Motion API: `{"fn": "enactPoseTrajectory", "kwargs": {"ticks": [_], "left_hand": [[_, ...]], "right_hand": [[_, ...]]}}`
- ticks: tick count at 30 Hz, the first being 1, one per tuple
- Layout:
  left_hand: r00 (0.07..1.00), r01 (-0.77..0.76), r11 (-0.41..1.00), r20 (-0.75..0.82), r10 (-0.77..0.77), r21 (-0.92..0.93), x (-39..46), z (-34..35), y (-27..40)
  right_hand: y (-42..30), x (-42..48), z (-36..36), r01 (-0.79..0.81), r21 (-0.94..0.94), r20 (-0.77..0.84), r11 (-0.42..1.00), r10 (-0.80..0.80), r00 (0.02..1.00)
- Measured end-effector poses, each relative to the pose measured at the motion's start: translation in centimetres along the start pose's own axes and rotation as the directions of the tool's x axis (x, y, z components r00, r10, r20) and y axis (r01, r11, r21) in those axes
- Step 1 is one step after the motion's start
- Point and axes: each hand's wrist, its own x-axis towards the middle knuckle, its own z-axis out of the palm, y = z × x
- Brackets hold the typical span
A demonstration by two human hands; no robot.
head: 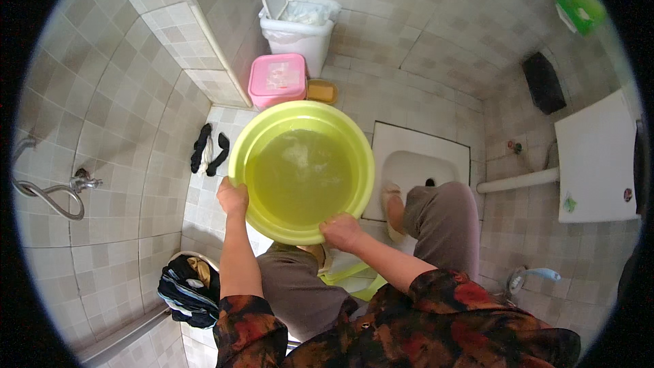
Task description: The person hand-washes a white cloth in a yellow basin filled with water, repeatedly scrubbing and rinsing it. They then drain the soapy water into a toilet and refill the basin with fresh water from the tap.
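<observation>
A large yellow-green plastic basin [361, 163] with cloudy water in it is in front of me. My left hand [233, 197] grips its rim at the lower left, fingers partly hidden by the basin. At the lower right of the rim, my right hand [341, 232] is closed on the edge. Left of the basin, dark socks [201, 148] and a whitish one lie on the tiled floor. To the basin's right is a white squat toilet [421, 163], with one foot in a light slipper on it. The basin's underside is hidden.
Beyond the basin stand a pink lidded box [278, 76], a brownish soap dish [322, 91] and a white trash bin [301, 36] with its lid up. A bucket of clothes [189, 286] is at lower left. A hose and tap [82, 182] project from the left wall.
</observation>
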Motion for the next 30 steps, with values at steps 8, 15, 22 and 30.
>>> {"fn": "enactPoseTrajectory", "kwargs": {"ticks": [8, 15, 22, 30], "left_hand": [[0.995, -0.063, 0.998, -0.076, 0.065, 0.029, -1.2, 0.6, 1.3], [0.988, -0.104, 0.991, -0.11, 0.112, 0.081, -4.1, -0.1, 6.4], [0.933, -0.324, 0.92, -0.085, 0.349, 0.22, -5.7, 1.4, 12.3], [0.877, -0.452, 0.857, -0.052, 0.478, 0.249, -6.5, 4.1, 18.7]], "right_hand": [[1.5, -1.4, 2.2, 0.018, -0.009, -0.118, 1.0, -0.019, 0.993], [3.8, -3.2, 1.2, 0.038, 0.023, -0.132, 0.999, -0.034, 0.991], [7.2, -6.0, 1.8, -0.026, 0.116, -0.187, 0.993, 0.047, 0.981], [10.1, -7.6, 1.6, -0.116, 0.162, -0.151, 0.98, 0.141, 0.978]]}}
